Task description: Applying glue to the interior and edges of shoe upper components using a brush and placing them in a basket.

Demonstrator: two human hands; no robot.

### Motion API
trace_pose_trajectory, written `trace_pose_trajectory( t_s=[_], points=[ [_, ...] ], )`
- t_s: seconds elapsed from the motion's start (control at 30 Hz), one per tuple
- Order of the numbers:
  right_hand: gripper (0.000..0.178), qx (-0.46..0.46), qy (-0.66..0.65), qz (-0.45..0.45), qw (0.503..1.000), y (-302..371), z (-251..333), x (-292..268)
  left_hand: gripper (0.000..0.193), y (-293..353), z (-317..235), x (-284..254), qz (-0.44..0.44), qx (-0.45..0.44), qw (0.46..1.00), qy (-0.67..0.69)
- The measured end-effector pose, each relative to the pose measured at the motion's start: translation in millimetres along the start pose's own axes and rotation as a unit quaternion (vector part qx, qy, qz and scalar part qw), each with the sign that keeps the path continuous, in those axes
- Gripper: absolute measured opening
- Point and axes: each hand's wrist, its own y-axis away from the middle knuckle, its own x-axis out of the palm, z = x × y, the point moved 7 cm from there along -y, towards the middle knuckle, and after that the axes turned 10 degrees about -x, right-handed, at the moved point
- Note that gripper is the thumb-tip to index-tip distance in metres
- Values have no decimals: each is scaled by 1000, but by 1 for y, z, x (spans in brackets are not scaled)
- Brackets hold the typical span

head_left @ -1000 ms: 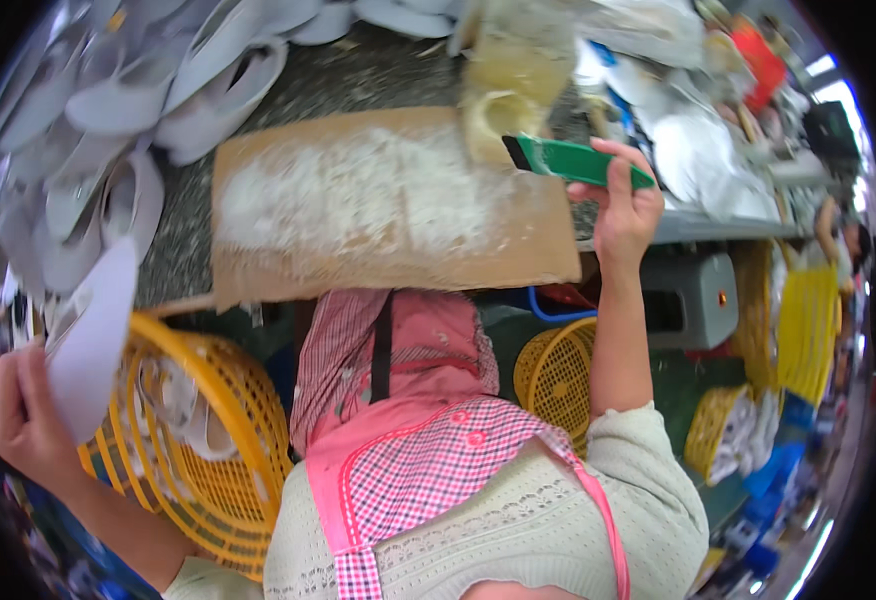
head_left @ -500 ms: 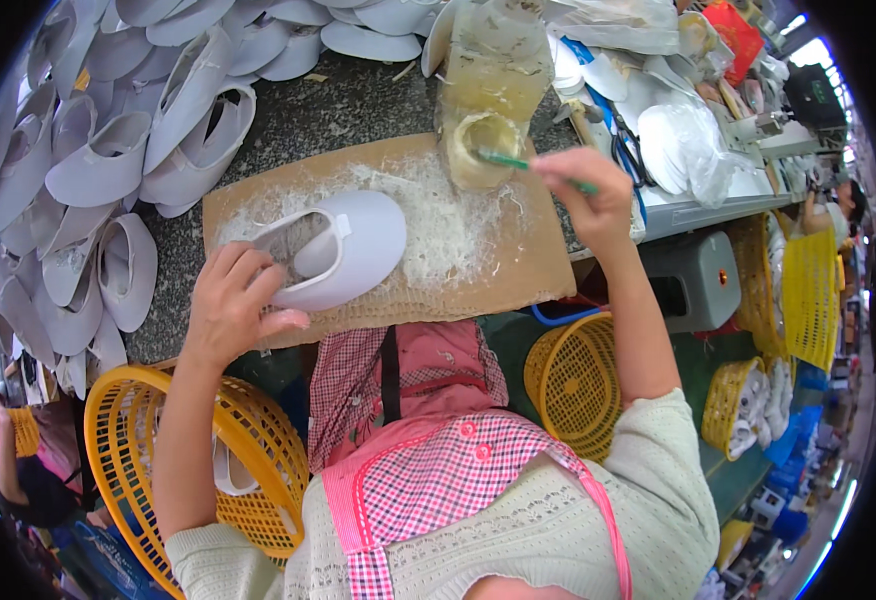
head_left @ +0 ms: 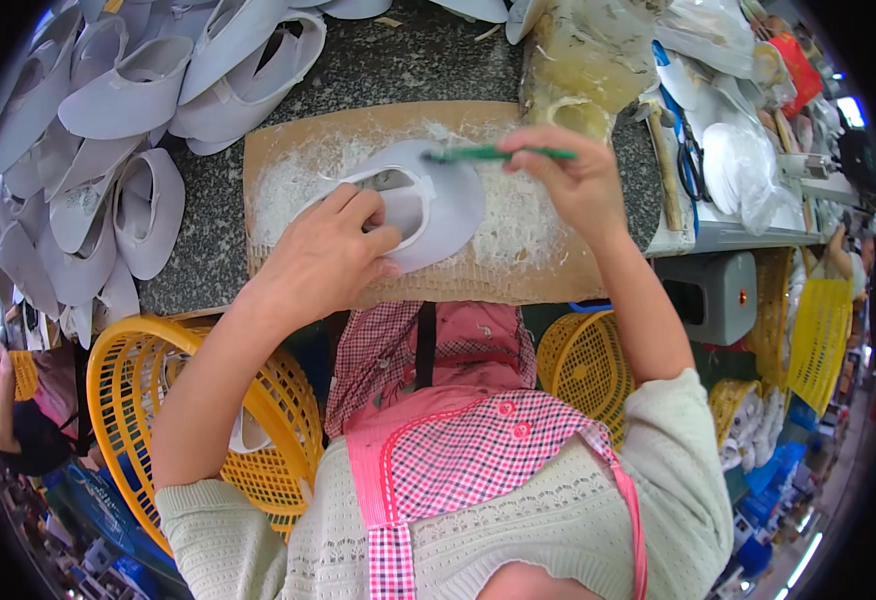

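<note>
Near us, a yellow basket (head_left: 283,415) leans below the speckled desk (head_left: 388,70), which carries smeared cardboard (head_left: 573,270); pale uppers (head_left: 133,85) are heaped farther left. On the cardboard, our left fingers (head_left: 360,208) grip the pale shoe (head_left: 455,200) beside its opening; our right fingers (head_left: 543,138) pinch a green brush (head_left: 478,153) over its toe.

A grey stool (head_left: 726,290) stands near a yellow basket (head_left: 586,368).
</note>
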Motion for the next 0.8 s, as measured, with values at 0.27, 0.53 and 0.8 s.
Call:
trace_pose_trajectory(
  t_s=[0.27,0.53,0.8],
  points=[
    [12,-46,-72,30,996,-16,16,11,19,-3,3,0,29,-1,999,38],
    [11,-32,3,156,987,37,21,3,26,-10,7,10,51,-45,995,79],
    [10,62,171,-53,982,45,19,-104,19,-12,14,-13,99,-55,974,194]
  ],
)
